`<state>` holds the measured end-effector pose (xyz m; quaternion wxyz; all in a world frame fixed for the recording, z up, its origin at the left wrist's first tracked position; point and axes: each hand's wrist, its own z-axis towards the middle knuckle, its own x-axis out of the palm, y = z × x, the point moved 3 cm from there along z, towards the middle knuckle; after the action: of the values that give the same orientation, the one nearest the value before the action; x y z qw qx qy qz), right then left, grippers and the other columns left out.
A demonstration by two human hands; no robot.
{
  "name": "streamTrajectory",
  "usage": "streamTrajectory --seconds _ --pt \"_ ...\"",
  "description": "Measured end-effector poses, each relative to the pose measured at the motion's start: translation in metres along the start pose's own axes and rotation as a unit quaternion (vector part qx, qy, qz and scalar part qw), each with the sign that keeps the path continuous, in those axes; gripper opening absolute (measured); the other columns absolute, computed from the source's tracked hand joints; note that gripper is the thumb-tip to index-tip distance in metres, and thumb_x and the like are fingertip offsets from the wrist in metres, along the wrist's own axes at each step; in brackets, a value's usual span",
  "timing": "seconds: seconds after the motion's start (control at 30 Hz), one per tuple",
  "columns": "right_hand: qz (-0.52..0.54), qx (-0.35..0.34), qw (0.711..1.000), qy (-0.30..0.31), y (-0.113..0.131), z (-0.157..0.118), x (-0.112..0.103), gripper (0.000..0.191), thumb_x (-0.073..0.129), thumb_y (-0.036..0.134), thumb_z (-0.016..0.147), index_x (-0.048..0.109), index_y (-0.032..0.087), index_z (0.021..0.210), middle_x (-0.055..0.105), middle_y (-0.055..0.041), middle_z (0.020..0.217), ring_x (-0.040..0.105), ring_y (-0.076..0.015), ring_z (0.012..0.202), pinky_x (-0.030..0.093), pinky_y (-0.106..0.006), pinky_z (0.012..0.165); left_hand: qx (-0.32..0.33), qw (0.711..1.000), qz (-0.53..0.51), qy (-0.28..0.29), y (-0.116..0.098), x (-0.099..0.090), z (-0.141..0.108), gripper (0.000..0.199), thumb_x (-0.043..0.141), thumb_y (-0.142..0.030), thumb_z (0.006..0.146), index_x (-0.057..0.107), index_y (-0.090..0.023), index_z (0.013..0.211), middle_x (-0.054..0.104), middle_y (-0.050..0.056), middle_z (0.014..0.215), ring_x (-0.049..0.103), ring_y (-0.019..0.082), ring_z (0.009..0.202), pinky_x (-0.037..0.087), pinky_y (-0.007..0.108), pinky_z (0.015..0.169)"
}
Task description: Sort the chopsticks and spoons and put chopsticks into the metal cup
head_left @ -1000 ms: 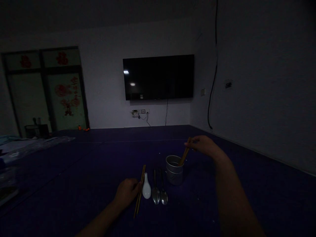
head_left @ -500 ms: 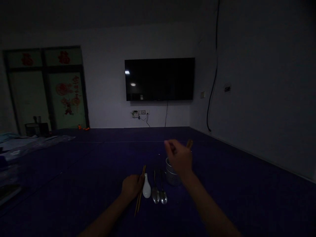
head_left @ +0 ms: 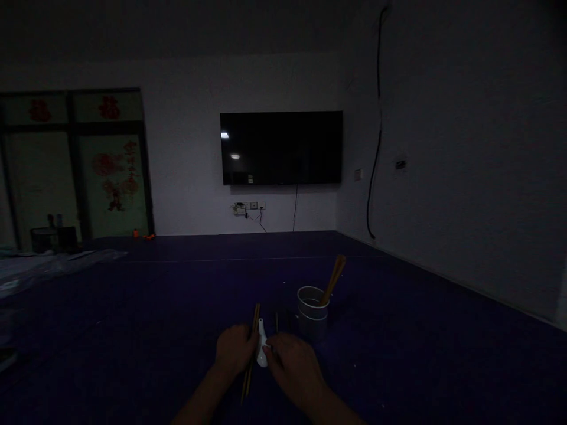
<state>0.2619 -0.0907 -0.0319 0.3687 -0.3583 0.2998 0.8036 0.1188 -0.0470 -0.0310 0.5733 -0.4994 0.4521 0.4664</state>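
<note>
My left hand (head_left: 235, 347) is closed at the pair of wooden chopsticks (head_left: 248, 378), which lie lengthwise on the dark blue surface. Just right of them is a white soup spoon (head_left: 261, 358), handle pointing away from me. The curled fingers of my right hand (head_left: 296, 365) pinch at the spoon's right edge. Beneath that hand lie two metal spoons, mostly hidden; one thin handle (head_left: 277, 320) shows past the knuckles. Beyond my right hand stands a grey metal cup (head_left: 312, 321), upright, with light wooden sticks (head_left: 334, 277) leaning out of its right side.
The dark blue surface (head_left: 177, 313) reaches to the far wall, where a television (head_left: 283, 147) hangs. Clear plastic sheeting (head_left: 88, 260) lies at the left, near a dark box (head_left: 66, 238). A black cable (head_left: 374, 177) hangs down the right wall. The room is dim.
My right hand has come down and left from above the cup to the white spoon, covering the metal spoons. My left hand stays by the chopsticks. The view has shifted slightly.
</note>
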Motion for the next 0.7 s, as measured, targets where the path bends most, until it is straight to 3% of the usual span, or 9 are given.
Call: streamTrajectory --seconds 0.17,0.33,0.57,0.7 --pt "0.019 -0.002 1.0 -0.009 0.001 0.001 -0.006 0.021 0.045 0.022 0.093 0.064 0.021 0.085 0.068 -0.0033 0.089 0.06 -0.0187 0.087 0.042 -0.03 0.077 0.007 1.0 -0.024 0.011 0.003 -0.002 0.001 0.048 0.028 -0.046 0.091 0.069 -0.019 0.089 0.072 0.01 0.095 0.067 0.023 0.09 0.045 0.029 0.075" --pt "0.059 0.0 0.998 0.019 -0.002 0.0 -0.005 0.015 0.053 0.023 0.089 0.067 0.021 0.094 0.067 -0.0044 0.098 0.057 -0.02 0.096 0.043 -0.032 0.086 0.032 0.999 -0.008 0.004 0.004 0.0 -0.002 0.045 0.03 -0.045 0.09 0.068 -0.02 0.089 0.072 0.009 0.093 0.066 0.022 0.089 0.045 0.028 0.074" --pt "0.106 -0.019 0.99 0.085 0.002 -0.003 0.002 0.034 0.057 0.029 0.086 0.062 0.025 0.12 0.06 -0.0059 0.126 0.049 -0.0253 0.119 0.035 -0.039 0.102 0.041 0.999 0.001 -0.003 0.003 -0.001 -0.003 0.042 0.032 -0.043 0.089 0.067 -0.02 0.088 0.072 0.009 0.09 0.067 0.022 0.087 0.045 0.029 0.075" --pt "0.104 -0.02 0.988 0.114 0.0 -0.004 0.006 0.038 0.056 0.032 0.087 0.059 0.025 0.124 0.056 -0.0047 0.133 0.043 -0.0249 0.127 0.03 -0.041 0.106 0.04 0.999 -0.002 -0.009 0.003 0.001 -0.002 0.042 0.032 -0.043 0.089 0.067 -0.019 0.089 0.072 0.009 0.089 0.067 0.023 0.087 0.046 0.03 0.075"
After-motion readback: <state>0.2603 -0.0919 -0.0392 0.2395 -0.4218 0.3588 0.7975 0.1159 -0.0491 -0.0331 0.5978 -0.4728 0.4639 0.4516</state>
